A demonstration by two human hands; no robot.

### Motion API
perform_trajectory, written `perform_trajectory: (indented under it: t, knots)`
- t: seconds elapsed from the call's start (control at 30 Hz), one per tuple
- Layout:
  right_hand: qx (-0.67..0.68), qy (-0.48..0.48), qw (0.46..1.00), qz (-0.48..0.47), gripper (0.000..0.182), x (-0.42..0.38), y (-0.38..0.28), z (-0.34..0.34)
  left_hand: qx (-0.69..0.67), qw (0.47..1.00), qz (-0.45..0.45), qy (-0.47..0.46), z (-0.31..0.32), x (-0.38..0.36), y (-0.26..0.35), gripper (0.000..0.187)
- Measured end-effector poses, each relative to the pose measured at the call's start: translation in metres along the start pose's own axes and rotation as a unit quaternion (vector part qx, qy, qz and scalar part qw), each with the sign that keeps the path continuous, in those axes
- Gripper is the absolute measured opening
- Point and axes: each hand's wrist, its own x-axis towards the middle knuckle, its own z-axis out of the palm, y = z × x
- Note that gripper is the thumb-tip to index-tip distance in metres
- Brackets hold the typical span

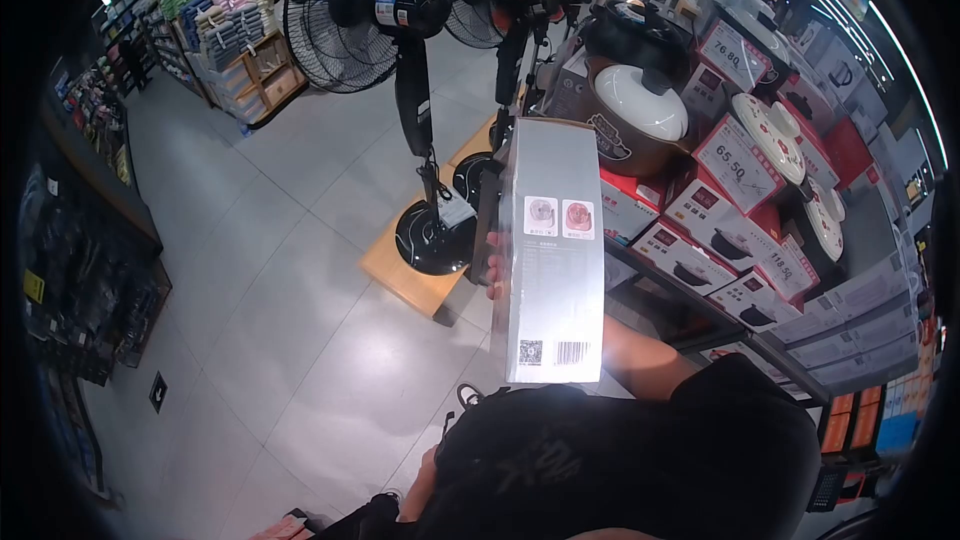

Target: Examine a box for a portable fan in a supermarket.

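My right hand [494, 266] grips a tall white-and-grey fan box [556, 290] upright in front of me, fingers curled around its left edge; the thumb and palm are hidden behind it. Two small fan pictures, one pale and one pink, are printed on the box's narrow side, with a square code and a barcode near the bottom. My right forearm comes up from behind the box's lower right. Only part of my left arm [421, 486] shows at the bottom, beside my black shirt; the left hand itself is not visible.
Black standing fans [412, 90] rise from a low wooden platform [400, 285] ahead. To the right, a display holds boxed pots, a white-lidded pot [640, 110] and price signs [738, 165]. Folded towels [232, 5] fill shelves at far left; dark goods [85, 270] hang at left.
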Motion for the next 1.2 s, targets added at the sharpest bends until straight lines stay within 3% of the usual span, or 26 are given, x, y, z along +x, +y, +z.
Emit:
perform_trajectory:
  t: [0.1,0.17,0.23,0.3,0.37,0.57,0.63,0.7,0.77,0.83,1.0,1.03,1.1,1.2]
  knots:
    - [-0.008,-0.003,1.0,-0.003,0.069,0.002,-0.003,0.002,0.162,0.977,0.07,-0.123,-0.076,-0.032,0.026,0.029]
    - [-0.013,0.001,1.0,-0.009,0.069,0.002,-0.004,0.003,0.144,0.984,-0.095,-0.039,-0.098,-0.048,0.01,0.027]
    - [-0.017,0.003,1.0,-0.013,0.07,0.001,-0.003,0.005,0.14,0.975,-0.173,-0.019,-0.116,-0.07,0.0,0.028]
    - [-0.021,0.003,1.0,-0.018,0.07,0.0,-0.005,0.006,0.163,0.974,-0.152,-0.04,-0.108,-0.081,0.012,0.028]
    - [-0.024,0.001,0.999,-0.02,0.071,-0.001,-0.008,0.006,0.192,0.975,-0.055,-0.092,-0.082,-0.068,0.045,0.029]
    - [-0.019,0.006,1.0,-0.023,0.072,-0.004,-0.009,0.006,0.159,0.983,0.051,-0.081,-0.088,-0.05,0.04,0.028]
    - [-0.019,0.009,1.0,-0.022,0.072,-0.004,-0.009,0.005,0.167,0.982,-0.076,-0.032,-0.095,-0.049,-0.008,0.026]
    - [-0.013,0.01,1.0,-0.018,0.073,-0.003,-0.006,0.004,0.161,0.976,-0.147,-0.018,-0.114,-0.066,-0.017,0.026]
    - [-0.006,0.008,1.0,-0.016,0.073,-0.003,-0.005,0.004,0.182,0.974,-0.133,-0.016,-0.114,-0.079,0.006,0.027]
    - [0.001,0.003,1.0,-0.015,0.074,-0.002,-0.004,0.005,0.189,0.976,-0.047,-0.095,-0.08,-0.05,0.028,0.027]
    - [0.014,-0.01,1.0,-0.017,0.075,-0.002,-0.006,0.006,0.149,0.978,0.08,-0.123,-0.052,-0.019,0.015,0.028]
    - [0.014,-0.011,1.0,-0.016,0.075,-0.001,-0.006,0.007,0.115,0.987,0.028,-0.107,-0.095,-0.051,0.045,0.029]
    - [0.017,-0.01,1.0,-0.016,0.076,-0.002,-0.007,0.007,0.163,0.98,-0.098,-0.065,-0.098,-0.05,0.004,0.031]
    - [0.019,-0.01,1.0,-0.015,0.076,-0.001,-0.006,0.008,0.181,0.972,-0.114,-0.1,-0.097,-0.069,-0.008,0.034]
